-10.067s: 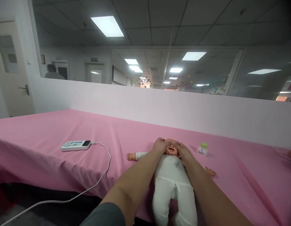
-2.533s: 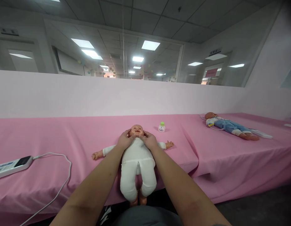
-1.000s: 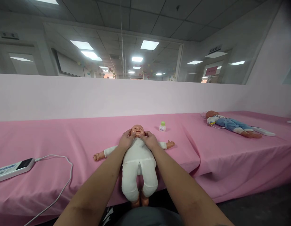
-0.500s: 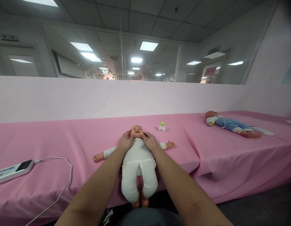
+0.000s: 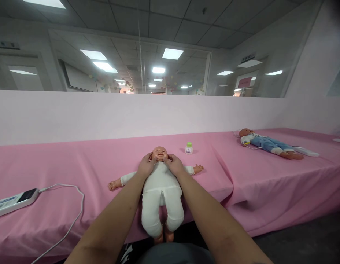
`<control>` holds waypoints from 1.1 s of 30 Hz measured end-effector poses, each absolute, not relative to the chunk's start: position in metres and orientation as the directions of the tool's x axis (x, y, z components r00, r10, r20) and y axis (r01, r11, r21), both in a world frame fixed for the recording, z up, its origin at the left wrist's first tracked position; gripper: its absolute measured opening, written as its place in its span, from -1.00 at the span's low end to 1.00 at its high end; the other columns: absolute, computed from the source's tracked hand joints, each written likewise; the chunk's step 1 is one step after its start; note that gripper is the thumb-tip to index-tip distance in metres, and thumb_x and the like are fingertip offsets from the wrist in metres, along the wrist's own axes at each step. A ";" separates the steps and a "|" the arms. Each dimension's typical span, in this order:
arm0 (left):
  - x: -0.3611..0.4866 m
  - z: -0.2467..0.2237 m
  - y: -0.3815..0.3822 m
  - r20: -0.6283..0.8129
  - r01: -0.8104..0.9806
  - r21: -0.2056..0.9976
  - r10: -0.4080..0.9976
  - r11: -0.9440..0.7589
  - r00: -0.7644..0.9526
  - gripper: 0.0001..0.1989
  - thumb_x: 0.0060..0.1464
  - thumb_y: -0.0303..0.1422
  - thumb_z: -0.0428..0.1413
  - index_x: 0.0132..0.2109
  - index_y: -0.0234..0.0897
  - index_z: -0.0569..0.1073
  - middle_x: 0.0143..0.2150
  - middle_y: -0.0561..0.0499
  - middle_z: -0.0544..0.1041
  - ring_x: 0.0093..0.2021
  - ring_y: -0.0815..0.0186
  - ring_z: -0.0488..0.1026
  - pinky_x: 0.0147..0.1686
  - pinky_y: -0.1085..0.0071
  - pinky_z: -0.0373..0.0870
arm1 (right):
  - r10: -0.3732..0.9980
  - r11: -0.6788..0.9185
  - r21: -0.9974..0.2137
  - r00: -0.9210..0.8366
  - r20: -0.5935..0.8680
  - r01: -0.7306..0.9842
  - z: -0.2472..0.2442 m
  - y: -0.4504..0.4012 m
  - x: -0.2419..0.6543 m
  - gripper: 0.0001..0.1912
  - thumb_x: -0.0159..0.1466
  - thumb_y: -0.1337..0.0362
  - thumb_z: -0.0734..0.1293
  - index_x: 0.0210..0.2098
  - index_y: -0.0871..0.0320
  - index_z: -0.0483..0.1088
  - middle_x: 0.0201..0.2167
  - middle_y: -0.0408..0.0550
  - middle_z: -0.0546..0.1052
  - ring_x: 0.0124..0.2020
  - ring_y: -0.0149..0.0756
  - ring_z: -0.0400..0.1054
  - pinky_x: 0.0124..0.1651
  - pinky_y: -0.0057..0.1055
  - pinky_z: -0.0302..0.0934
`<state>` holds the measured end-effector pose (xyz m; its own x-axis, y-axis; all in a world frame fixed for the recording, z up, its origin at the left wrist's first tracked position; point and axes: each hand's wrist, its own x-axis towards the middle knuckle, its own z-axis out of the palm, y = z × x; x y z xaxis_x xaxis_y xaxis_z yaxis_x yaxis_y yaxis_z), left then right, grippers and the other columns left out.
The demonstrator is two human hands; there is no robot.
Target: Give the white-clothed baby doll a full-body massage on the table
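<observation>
A baby doll [image 5: 160, 190] in a white suit lies on its back on the pink-covered table [image 5: 76, 161], arms spread, legs hanging over the front edge. My left hand [image 5: 146, 165] rests against the left side of its chin and cheek. My right hand [image 5: 174, 164] presses the right side the same way. Fingers of both hands touch the doll's lower face; the face itself shows between them. Neither hand lifts the doll.
A small bottle with a green cap [image 5: 189, 148] stands just behind the doll. A white device [image 5: 13, 201] with a cord [image 5: 73, 216] lies at the left. A second doll [image 5: 266, 143] in blue clothes lies at the far right. A low wall with glass runs behind.
Ten seconds ago my hands covered the doll's upper face; now they sit lower, at the cheeks and chin. Over the last second only small finger shifts.
</observation>
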<state>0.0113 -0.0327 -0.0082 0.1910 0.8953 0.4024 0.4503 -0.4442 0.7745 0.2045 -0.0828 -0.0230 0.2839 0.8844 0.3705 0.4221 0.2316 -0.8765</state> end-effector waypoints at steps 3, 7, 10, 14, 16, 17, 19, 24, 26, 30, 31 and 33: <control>0.011 -0.006 -0.035 0.387 0.453 0.781 0.903 -0.429 0.189 -0.38 0.26 -0.05 0.08 0.33 -0.31 0.36 0.32 -0.28 0.42 0.27 0.01 0.40 0.24 0.11 0.28 | 0.884 0.225 -0.869 0.283 0.372 0.442 -0.023 -0.083 0.205 -0.50 0.27 -0.11 0.39 0.03 0.09 0.50 0.01 0.02 0.61 0.01 -0.10 0.50 0.12 -0.22 0.32; 0.012 -0.003 -0.039 0.362 0.461 0.790 0.914 -0.405 0.182 -0.39 0.26 -0.04 0.09 0.33 -0.28 0.37 0.32 -0.26 0.43 0.28 -0.01 0.39 0.24 0.11 0.27 | 0.879 0.229 -0.858 0.280 0.385 0.460 -0.024 -0.083 0.205 -0.50 0.31 -0.13 0.35 0.04 0.09 0.50 0.02 0.02 0.61 0.05 -0.08 0.49 0.14 -0.20 0.30; 0.012 -0.002 -0.041 0.363 0.455 0.792 0.914 -0.406 0.184 -0.40 0.26 -0.06 0.09 0.32 -0.28 0.38 0.32 -0.25 0.43 0.28 0.00 0.39 0.23 0.13 0.29 | 0.879 0.235 -0.855 0.274 0.390 0.463 -0.026 -0.082 0.205 -0.52 0.31 -0.11 0.35 0.04 0.09 0.50 0.02 0.02 0.61 0.04 -0.08 0.49 0.14 -0.19 0.31; 0.011 -0.003 -0.042 0.373 0.450 0.790 0.909 -0.416 0.187 -0.40 0.26 -0.07 0.09 0.34 -0.27 0.36 0.34 -0.23 0.41 0.29 0.04 0.39 0.23 0.17 0.28 | 0.872 0.246 -0.852 0.277 0.403 0.462 -0.028 -0.079 0.206 -0.57 0.30 -0.06 0.36 0.02 0.08 0.50 0.02 -0.01 0.61 0.05 -0.09 0.49 0.13 -0.20 0.32; 0.010 -0.003 -0.043 0.374 0.455 0.787 0.909 -0.416 0.183 -0.40 0.25 -0.07 0.09 0.33 -0.25 0.36 0.33 -0.22 0.42 0.29 0.04 0.39 0.23 0.18 0.29 | 0.870 0.253 -0.852 0.277 0.407 0.459 -0.029 -0.079 0.206 -0.58 0.30 -0.05 0.37 0.01 0.07 0.50 0.00 -0.01 0.62 0.04 -0.09 0.49 0.13 -0.20 0.33; 0.010 -0.002 -0.043 0.372 0.459 0.786 0.910 -0.414 0.182 -0.40 0.25 -0.07 0.09 0.33 -0.25 0.36 0.33 -0.22 0.42 0.29 0.04 0.39 0.23 0.18 0.29 | 0.869 0.256 -0.854 0.278 0.409 0.454 -0.029 -0.079 0.206 -0.57 0.30 -0.06 0.37 0.01 0.08 0.50 0.00 -0.01 0.62 0.03 -0.09 0.50 0.13 -0.20 0.33; 0.010 -0.002 -0.043 0.369 0.463 0.786 0.912 -0.410 0.182 -0.40 0.25 -0.07 0.09 0.34 -0.26 0.36 0.34 -0.23 0.41 0.30 0.03 0.39 0.23 0.16 0.29 | 0.869 0.265 -0.861 0.279 0.408 0.435 -0.028 -0.080 0.205 -0.54 0.27 -0.09 0.39 0.01 0.08 0.50 0.00 -0.01 0.62 0.03 -0.09 0.50 0.11 -0.20 0.34; 0.010 -0.002 -0.042 0.384 0.456 0.779 0.902 -0.431 0.197 -0.30 0.17 -0.04 0.19 0.35 -0.28 0.35 0.29 -0.25 0.46 0.26 0.00 0.42 0.20 0.16 0.33 | 0.884 0.250 -0.884 0.279 0.375 0.394 -0.027 -0.082 0.205 -0.39 0.13 -0.14 0.50 0.03 0.09 0.49 -0.02 -0.01 0.62 -0.03 -0.10 0.52 0.07 -0.22 0.37; 0.010 -0.002 -0.043 0.387 0.458 0.774 0.899 -0.437 0.203 -0.28 0.15 -0.05 0.22 0.36 -0.28 0.34 0.26 -0.25 0.49 0.20 0.01 0.47 0.17 0.18 0.37 | 0.880 0.253 -0.879 0.280 0.382 0.404 -0.027 -0.081 0.206 -0.44 0.16 -0.11 0.49 0.03 0.09 0.50 0.00 -0.01 0.62 -0.02 -0.10 0.52 0.10 -0.22 0.35; 0.010 -0.002 -0.042 0.380 0.467 0.778 0.907 -0.420 0.184 -0.36 0.23 -0.06 0.15 0.34 -0.29 0.36 0.25 -0.24 0.50 0.16 0.02 0.50 0.16 0.18 0.38 | 0.877 0.294 -0.866 0.245 0.413 0.405 -0.029 -0.077 0.207 -0.55 0.29 -0.06 0.38 0.05 0.07 0.52 0.01 -0.01 0.62 0.02 -0.11 0.51 0.15 -0.22 0.31; 0.010 -0.003 -0.042 0.378 0.468 0.780 0.909 -0.416 0.179 -0.38 0.24 -0.06 0.13 0.33 -0.29 0.37 0.26 -0.23 0.49 0.18 0.02 0.49 0.18 0.17 0.36 | 0.878 0.301 -0.864 0.235 0.416 0.403 -0.029 -0.076 0.207 -0.55 0.31 -0.07 0.35 0.05 0.06 0.53 0.01 -0.02 0.62 0.02 -0.11 0.50 0.15 -0.22 0.31; 0.010 -0.004 -0.040 0.377 0.455 0.789 0.910 -0.413 0.173 -0.41 0.29 -0.07 0.08 0.33 -0.29 0.38 0.28 -0.22 0.47 0.23 0.03 0.46 0.21 0.17 0.34 | 0.878 0.302 -0.859 0.229 0.420 0.414 -0.028 -0.076 0.207 -0.57 0.36 -0.07 0.30 0.03 0.06 0.54 0.01 -0.02 0.62 0.04 -0.11 0.50 0.16 -0.22 0.30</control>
